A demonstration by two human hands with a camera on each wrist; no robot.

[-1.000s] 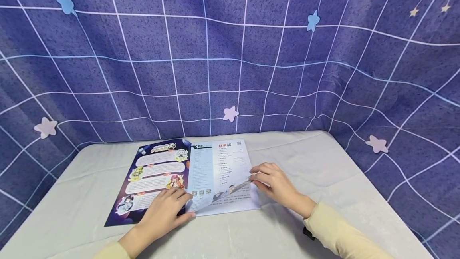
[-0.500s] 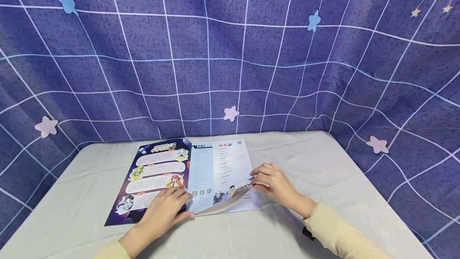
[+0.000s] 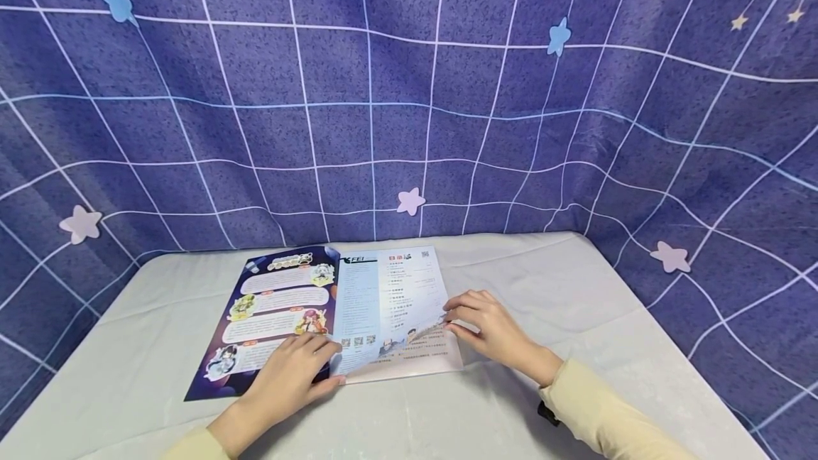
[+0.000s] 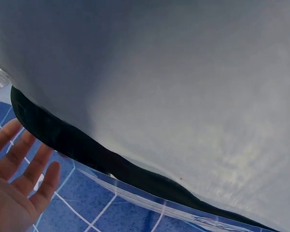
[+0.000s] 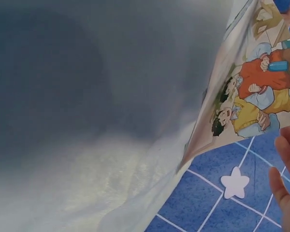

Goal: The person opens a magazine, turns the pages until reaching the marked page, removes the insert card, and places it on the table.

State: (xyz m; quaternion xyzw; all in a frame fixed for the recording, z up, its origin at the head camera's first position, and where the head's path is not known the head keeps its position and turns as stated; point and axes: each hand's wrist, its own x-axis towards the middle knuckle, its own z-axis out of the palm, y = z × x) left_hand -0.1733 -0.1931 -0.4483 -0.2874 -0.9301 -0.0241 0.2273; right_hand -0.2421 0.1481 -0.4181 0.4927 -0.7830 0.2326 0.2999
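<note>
An open magazine (image 3: pixel 409 289) lies on the covered table, with a dark left page (image 3: pixel 281 300) of cartoon figures and a pale blue right page (image 3: pixel 361 297) of printed lists. My left hand (image 3: pixel 290 368) rests on the lower part near the fold, fingers extended, thumb at the bottom edge. In the left wrist view those fingers (image 4: pixel 31 166) look straight beside the dark page edge. My right hand (image 3: pixel 492 329) pinches the right page at its right edge, the lower corner curled up over a pinkish page (image 3: pixel 428 360). The right wrist view shows an illustrated page (image 5: pixel 256 92) with drawn children.
A pale grey cloth (image 3: pixel 543 275) covers the table. Behind and at the sides hangs a blue-purple curtain (image 3: pixel 409 126) with grid lines, stars and clouds. A small black object (image 3: pixel 548 414) shows beneath the right sleeve (image 3: pixel 601 410).
The right page's lower edge dipped toward the table half a second ago and is now raised again, baring a pinkish page where a bluish one showed earlier. Both hands stay nearly in place.
</note>
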